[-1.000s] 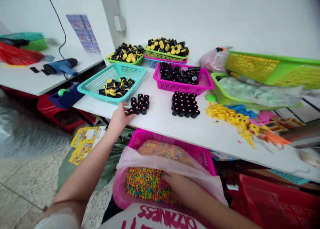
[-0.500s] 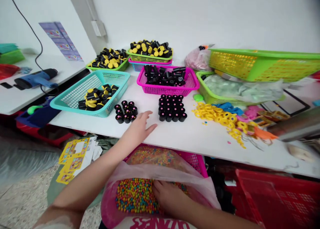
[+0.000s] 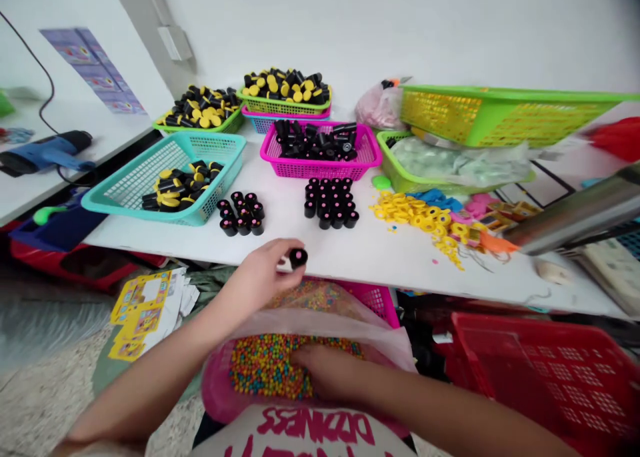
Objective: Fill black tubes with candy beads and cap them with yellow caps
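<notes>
My left hand (image 3: pixel 267 270) is closed on a small black cylinder (image 3: pixel 299 257) with a pink dot inside its top end, held over the front edge of the white table. My right hand (image 3: pixel 327 370) reaches into many small coloured balls (image 3: pixel 265 364) in a pink tub (image 3: pixel 215 390) lined with a clear plastic bag (image 3: pixel 395 340). Its fingers are curled together among the balls, and the tips are hidden. On the table, one group of upright black cylinders (image 3: pixel 243 212) stands left and another group (image 3: pixel 330 202) stands in the middle.
A turquoise basket (image 3: pixel 105 184) holds black cylinders with yellow caps. Behind stand a magenta basket (image 3: pixel 320 170) of black cylinders and green baskets. Yellow rings (image 3: pixel 410 210) lie to the right, near a metal tube (image 3: pixel 580 210). A red crate (image 3: pixel 550 370) sits low right; a heat gun (image 3: pixel 47 152) lies left.
My left hand, empty before, has taken a black cylinder from the front of the middle group and drawn it back toward me. My right hand stays among the balls. The view has shifted slightly.
</notes>
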Demonstrator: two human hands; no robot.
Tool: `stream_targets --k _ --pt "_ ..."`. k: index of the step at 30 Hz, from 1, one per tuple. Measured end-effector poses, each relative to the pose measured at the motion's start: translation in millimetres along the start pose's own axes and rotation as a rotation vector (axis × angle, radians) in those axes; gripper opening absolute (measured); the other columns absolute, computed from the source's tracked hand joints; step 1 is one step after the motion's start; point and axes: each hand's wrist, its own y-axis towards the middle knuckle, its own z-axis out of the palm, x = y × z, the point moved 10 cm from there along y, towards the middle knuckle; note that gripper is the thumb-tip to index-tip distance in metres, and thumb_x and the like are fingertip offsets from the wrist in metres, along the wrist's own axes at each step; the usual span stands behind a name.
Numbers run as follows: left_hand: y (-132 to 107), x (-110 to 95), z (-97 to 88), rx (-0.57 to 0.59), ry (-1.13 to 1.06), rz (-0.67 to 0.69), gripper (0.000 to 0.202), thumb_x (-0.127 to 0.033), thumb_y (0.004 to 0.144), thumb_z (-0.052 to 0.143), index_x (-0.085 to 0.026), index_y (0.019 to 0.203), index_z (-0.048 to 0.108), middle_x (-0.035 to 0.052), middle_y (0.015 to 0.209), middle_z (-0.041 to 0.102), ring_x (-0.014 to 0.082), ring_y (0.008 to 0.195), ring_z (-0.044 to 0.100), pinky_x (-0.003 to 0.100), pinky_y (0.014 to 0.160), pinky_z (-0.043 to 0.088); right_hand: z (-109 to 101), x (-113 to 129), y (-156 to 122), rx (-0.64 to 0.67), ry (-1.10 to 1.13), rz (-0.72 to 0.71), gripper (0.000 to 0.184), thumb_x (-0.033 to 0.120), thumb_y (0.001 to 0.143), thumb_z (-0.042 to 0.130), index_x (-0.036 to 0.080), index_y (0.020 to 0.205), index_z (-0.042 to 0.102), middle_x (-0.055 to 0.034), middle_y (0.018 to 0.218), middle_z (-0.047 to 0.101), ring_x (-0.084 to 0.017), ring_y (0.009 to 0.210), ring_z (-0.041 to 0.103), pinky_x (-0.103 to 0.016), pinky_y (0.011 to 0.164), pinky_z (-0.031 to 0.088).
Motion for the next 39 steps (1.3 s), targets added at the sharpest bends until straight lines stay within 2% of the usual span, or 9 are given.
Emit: stream_targets --k 3,6,11,14,20,27,32,36,39 --pt "-64.7 3.4 5.3 0.097 -0.122 -0.055 0.027 -0.023 0.080 0.063 -0.023 0.107 0.061 0.0016 0.101 0.069 0.0146 0.087 0.067 0.025 0.079 0.053 1.0 4.8 -4.7 0.082 0.145 -0.016 0.035 0.004 0.073 0.054 0.020 0.101 0.065 -0.0026 0.088 0.073 -0.017 0.075 0.067 -0.023 0.063 0.048" --pt "-119.5 21.1 27.6 0.155 -0.181 -0.123 0.026 -0.015 0.073 0.064 -0.021 0.098 0.064 0.0010 0.098 0.071 0.0149 0.088 0.067 0.025 0.080 0.053 -8.4 9.1 -8.7 0.055 0.305 0.020 0.032 0.006 0.078 0.051 0.017 0.104 0.065 -0.0049 0.095 0.072 -0.017 0.082 0.065 -0.026 0.073 0.050" --pt "-172.4 48.6 68.8 0.290 -0.189 -0.257 0.026 -0.018 0.068 0.070 -0.022 0.094 0.067 -0.0008 0.087 0.073 0.0158 0.078 0.068 0.025 0.072 0.053 -25.8 29.7 -16.7 -0.078 0.409 0.061 0.025 0.011 0.085 0.053 0.019 0.106 0.064 -0.0046 0.105 0.070 -0.018 0.096 0.063 -0.032 0.088 0.049" --pt "-181.9 48.8 74.6 0.334 -0.170 -0.280 0.027 -0.019 0.071 0.072 -0.021 0.097 0.067 0.0000 0.089 0.073 0.0166 0.080 0.068 0.026 0.074 0.053 -35.3 50.3 -21.1 -0.169 0.276 -0.009 0.027 0.010 0.088 0.049 0.017 0.111 0.061 -0.0062 0.109 0.067 -0.018 0.101 0.061 -0.033 0.091 0.050" --pt "-179.3 38.4 67.7 0.290 -0.168 -0.212 0.030 -0.022 0.073 0.076 -0.020 0.102 0.066 0.0029 0.097 0.074 0.0197 0.088 0.068 0.031 0.085 0.053 -36.1 92.4 -26.3 -0.240 -0.343 -0.295 0.032 0.011 0.094 0.041 0.006 0.120 0.058 -0.0167 0.112 0.063 -0.027 0.112 0.056 -0.043 0.095 0.049" --pt "-177.3 36.2 67.2 0.230 -0.161 -0.151 0.024 -0.016 0.075 0.074 -0.017 0.096 0.064 0.0053 0.099 0.073 0.0216 0.092 0.068 0.034 0.088 0.053 -36.3 121.1 -33.7 -0.279 -0.683 -0.521 0.033 0.011 0.096 0.035 0.003 0.118 0.060 -0.0152 0.113 0.063 -0.026 0.111 0.056 -0.043 0.101 0.044" --pt "-182.1 36.9 69.0 0.209 -0.179 -0.133 0.021 -0.018 0.077 0.073 -0.017 0.096 0.063 0.0050 0.099 0.072 0.0210 0.093 0.068 0.033 0.088 0.053 -46.4 124.5 -32.9 -0.304 -0.605 -0.508 0.029 0.014 0.097 0.041 0.005 0.116 0.061 -0.0131 0.109 0.064 -0.025 0.110 0.056 -0.040 0.098 0.046" --pt "-185.2 40.0 67.2 0.180 -0.163 -0.118 0.030 -0.020 0.078 0.072 -0.019 0.106 0.062 0.0052 0.103 0.072 0.0210 0.097 0.067 0.034 0.091 0.053 -42.1 105.4 -20.3 -0.171 -0.323 -0.335 0.023 0.021 0.098 0.044 0.017 0.108 0.064 -0.0070 0.112 0.063 -0.019 0.108 0.056 -0.033 0.094 0.049" --pt "-184.5 39.8 65.4 0.172 -0.156 -0.102 0.033 -0.019 0.078 0.073 -0.017 0.108 0.062 0.0068 0.107 0.071 0.0213 0.099 0.067 0.034 0.092 0.052 -37.6 100.3 -18.5 -0.077 -0.200 -0.321 0.024 0.016 0.095 0.047 0.019 0.111 0.065 -0.0071 0.120 0.061 -0.019 0.116 0.052 -0.035 0.098 0.046"
